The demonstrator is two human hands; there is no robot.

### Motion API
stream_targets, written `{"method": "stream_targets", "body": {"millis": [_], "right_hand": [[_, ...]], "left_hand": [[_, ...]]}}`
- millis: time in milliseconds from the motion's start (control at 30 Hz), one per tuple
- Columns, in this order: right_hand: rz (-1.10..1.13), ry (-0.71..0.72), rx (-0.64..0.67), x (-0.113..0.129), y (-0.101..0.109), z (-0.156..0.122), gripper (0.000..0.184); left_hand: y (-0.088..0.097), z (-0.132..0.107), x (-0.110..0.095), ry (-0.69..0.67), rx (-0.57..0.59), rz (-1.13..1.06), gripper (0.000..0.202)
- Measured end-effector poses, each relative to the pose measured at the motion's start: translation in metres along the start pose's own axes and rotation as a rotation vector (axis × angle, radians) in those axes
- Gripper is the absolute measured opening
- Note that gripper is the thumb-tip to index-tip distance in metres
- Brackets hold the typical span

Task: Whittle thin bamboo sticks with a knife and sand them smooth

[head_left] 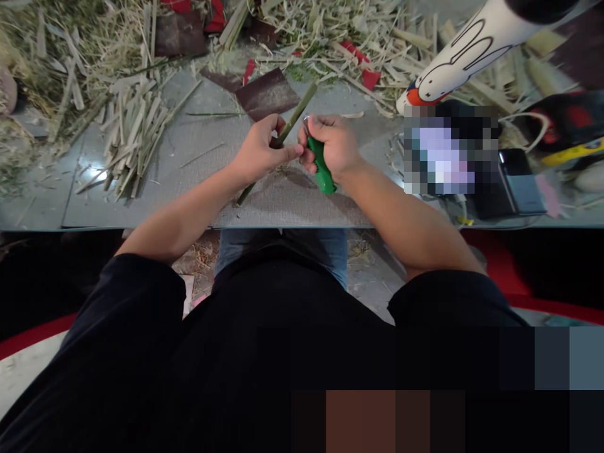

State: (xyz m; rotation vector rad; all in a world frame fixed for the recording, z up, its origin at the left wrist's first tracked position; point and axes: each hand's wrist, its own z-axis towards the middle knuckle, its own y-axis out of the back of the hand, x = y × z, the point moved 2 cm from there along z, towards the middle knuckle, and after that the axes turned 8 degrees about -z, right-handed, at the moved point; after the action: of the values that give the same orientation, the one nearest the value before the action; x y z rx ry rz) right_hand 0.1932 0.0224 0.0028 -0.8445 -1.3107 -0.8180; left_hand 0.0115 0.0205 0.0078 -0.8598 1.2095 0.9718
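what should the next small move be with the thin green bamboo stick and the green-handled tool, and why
Probably a short push of the green-handled tool along the thin green bamboo stick, away from the body. The right hand grips it against the stick, which the left hand pinches just beside.

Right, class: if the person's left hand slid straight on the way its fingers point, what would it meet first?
Most likely the right hand, closed round a green-handled tool, just past the thin green bamboo stick that the left hand pinches. The gap looks small, though depth is unclear.
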Motion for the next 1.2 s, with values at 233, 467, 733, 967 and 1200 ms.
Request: {"method": "stream_targets", "body": {"millis": [233,467,733,967,1200], "right_hand": [[-0.047,0.064,0.086,0.006,0.006,-0.004,0.056],[-0.088,0.029,0.348,0.005,-0.006,-0.009,0.067],[-0.075,-0.038,0.446,0.001,-0.005,-0.010,0.063],[-0.076,-0.062,0.404,-0.003,-0.002,-0.006,0.065],[-0.052,-0.041,0.298,-0.005,-0.003,-0.003,0.062]], "left_hand": [[0.006,0.002,0.013,-0.069,0.076,0.146,0.067],[0.013,0.007,0.022,-0.130,0.174,0.245,0.079],[0.012,0.005,0.021,-0.143,0.182,0.300,0.082],[0.007,0.002,0.017,-0.116,0.152,0.308,0.069],[0.009,0.003,0.021,-0.121,0.084,0.385,0.057]]}}
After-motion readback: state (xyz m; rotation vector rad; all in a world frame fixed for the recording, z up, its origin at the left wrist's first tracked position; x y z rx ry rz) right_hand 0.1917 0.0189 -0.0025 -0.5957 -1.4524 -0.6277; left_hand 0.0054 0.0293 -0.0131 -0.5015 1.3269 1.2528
